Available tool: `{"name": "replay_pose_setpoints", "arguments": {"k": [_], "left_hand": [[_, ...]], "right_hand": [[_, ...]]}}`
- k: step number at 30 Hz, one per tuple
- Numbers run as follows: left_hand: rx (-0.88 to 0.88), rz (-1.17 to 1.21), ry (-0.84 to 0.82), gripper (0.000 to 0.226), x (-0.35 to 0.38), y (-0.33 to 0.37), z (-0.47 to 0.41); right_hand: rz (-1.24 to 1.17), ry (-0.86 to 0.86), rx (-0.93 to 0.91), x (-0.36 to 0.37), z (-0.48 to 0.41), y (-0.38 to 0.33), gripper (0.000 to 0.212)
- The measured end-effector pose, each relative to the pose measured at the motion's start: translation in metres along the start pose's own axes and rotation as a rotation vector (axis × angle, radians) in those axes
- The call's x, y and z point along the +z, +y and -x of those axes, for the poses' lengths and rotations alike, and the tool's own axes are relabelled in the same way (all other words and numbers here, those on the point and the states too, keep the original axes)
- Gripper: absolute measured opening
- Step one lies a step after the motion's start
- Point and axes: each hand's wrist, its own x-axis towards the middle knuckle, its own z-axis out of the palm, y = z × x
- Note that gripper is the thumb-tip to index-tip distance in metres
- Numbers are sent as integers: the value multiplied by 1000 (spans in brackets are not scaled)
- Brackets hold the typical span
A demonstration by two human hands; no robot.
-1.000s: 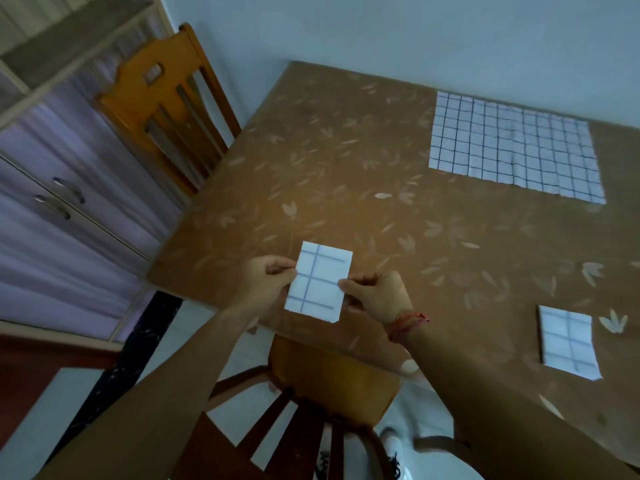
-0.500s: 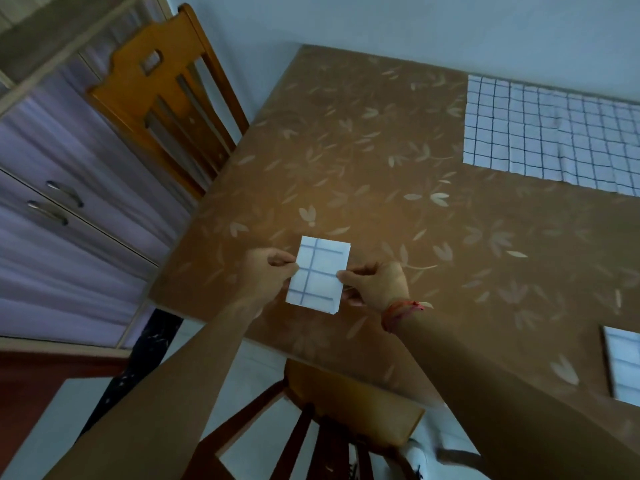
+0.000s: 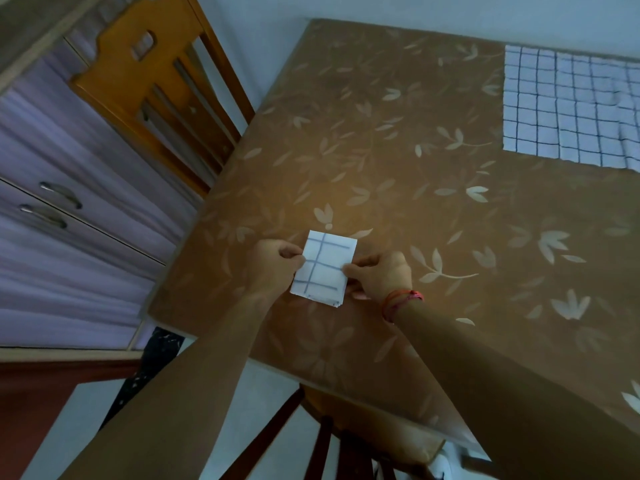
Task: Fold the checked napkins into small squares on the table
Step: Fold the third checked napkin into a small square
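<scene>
We note left hand (image 3: 275, 263) and right hand (image 3: 379, 271) each pinching the folded napkin (image 3: 323, 268) by an edge; uneven release risks the layers springing open.

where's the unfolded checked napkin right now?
Head view, upper right: the unfolded napkin lies flat on the table by the far wall, away from the folded napkin.

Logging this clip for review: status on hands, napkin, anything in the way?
Both pinching: left hand, right hand, opposite edges of folded napkin. Far right, flat napkin not yet folded. Nothing seen in the way.
</scene>
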Motion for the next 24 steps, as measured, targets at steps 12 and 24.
{"name": "replay_pose_setpoints", "arguments": {"k": [12,24], "left_hand": [[247,-242,31,12,3,-11,1],[729,-558,-159,49,16,-36,-12]], "right_hand": [[164,68,-177,5,-7,8,9],[1010,59,-950,43,-8,18,53]]}}
